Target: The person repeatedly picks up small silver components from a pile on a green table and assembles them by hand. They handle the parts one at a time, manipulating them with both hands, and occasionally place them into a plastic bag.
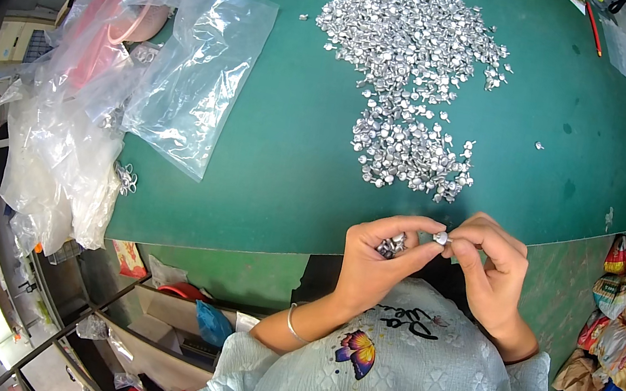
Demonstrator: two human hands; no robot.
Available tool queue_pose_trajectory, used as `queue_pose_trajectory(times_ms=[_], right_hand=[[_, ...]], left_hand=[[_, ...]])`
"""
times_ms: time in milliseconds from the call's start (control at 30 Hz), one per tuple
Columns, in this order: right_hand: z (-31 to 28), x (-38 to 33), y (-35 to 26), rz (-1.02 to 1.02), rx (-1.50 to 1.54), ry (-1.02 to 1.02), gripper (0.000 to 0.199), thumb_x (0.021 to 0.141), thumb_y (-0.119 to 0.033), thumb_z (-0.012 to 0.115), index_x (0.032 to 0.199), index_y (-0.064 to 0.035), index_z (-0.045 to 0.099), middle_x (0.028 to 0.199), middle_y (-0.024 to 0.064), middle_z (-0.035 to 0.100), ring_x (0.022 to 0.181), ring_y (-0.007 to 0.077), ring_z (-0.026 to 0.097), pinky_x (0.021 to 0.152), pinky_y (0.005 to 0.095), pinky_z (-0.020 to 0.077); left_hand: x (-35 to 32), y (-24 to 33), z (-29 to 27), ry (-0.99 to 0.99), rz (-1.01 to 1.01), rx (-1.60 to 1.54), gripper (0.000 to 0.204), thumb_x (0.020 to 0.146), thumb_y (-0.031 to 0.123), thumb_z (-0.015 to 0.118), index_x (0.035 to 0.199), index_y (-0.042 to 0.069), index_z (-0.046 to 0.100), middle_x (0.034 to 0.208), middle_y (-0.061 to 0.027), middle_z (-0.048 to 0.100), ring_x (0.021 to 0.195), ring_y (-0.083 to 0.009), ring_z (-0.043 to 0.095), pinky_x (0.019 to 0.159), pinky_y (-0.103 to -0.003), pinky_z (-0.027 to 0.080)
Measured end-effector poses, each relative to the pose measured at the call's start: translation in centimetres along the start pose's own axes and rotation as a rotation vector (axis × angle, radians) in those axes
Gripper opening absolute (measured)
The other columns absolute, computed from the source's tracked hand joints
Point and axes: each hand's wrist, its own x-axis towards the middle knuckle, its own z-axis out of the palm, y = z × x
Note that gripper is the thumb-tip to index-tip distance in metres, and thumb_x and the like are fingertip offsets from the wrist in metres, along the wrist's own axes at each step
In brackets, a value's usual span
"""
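Metal piece [440, 238], small and silvery, pinched between both hands, close in front of the wearer's body at the near edge of the table. Left hand [374, 264]: thumb and forefinger clamped on its rounded head; a few similar loose pieces [392, 246] cupped behind, in the curl of the same hand. Right hand [495, 275]: thumb and forefinger closed on the piece's other end, tips nearly meeting the left ones; other fingers bent, their exact hold unclear. Thin bracelet [293, 322] on left wrist. Pale textured shirt [423, 377] below, butterfly print [356, 354] on it.

Just beyond the hands, on the green table [287, 150]: smaller cluster [411, 152] of like pieces, its far side running into the large heap [412, 35]. One stray piece [539, 146] lies well apart, to the right.

Left side of table: flat clear bag [201, 75]; beside it, crumpled translucent plastic [61, 156], partly over a pink container [103, 23]. Far right: red pencil [594, 30], near the table's edge.
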Motion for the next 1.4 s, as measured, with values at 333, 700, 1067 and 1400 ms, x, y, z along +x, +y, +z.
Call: queue_pose_trajectory(times_ms=[333,700,1067,1400], right_hand=[[0.3,0.4,-0.8,-0.095,-0.142,0.060,0.006,0.074,0.003,0.063,0.078,0.0011,0.059,0.069,0.0070,0.057,0.052,0.0123,0.046,0.043,0.0229,0.0334],[1.2,-0.7,1.5,0.177,0.097,-0.003,0.004,0.078,-0.001,0.061,0.079,0.0002,0.058,0.072,0.0051,0.057,0.055,0.0099,0.049,0.048,0.0217,0.0368],[1.2,3.9,5.8,-0.138,-0.671,0.052,0.017,0.071,-0.002,0.063,0.088,-0.0021,0.061,0.093,0.0077,0.056,0.085,0.0256,0.050,0.071,0.0325,0.0394],[1.2,3.1,5.2,-0.026,-0.346,0.109,0.013,0.072,0.000,0.063,0.086,-0.0017,0.061,0.080,0.0085,0.059,0.073,0.0206,0.055,0.065,0.0295,0.0402]], left_hand=[[-0.2,-0.1,0.0,-0.001,0.016,-0.019,0.015,0.073,-0.007,0.063,0.087,-0.001,0.064,0.061,0.0052,0.047,0.056,-0.0004,0.038,0.050,-0.016,0.028],[0.2,-1.0,-0.7,-0.042,-0.378,-0.351,0.007,0.085,0.010,0.054,0.086,0.002,0.055,0.060,0.0058,0.038,0.051,-0.0020,0.031,0.044,-0.017,0.023],[0.6,-2.2,-2.0,-0.124,-0.348,-0.754,0.018,0.085,0.019,0.047,0.078,0.002,0.046,0.070,-0.0048,0.038,0.057,-0.0118,0.035,0.047,-0.022,0.028],[0.8,-2.8,-2.0,0.026,-0.354,-0.562,0.018,0.091,0.015,0.047,0.093,-0.001,0.055,0.061,0.0028,0.036,0.051,-0.0045,0.031,0.043,-0.019,0.023]])
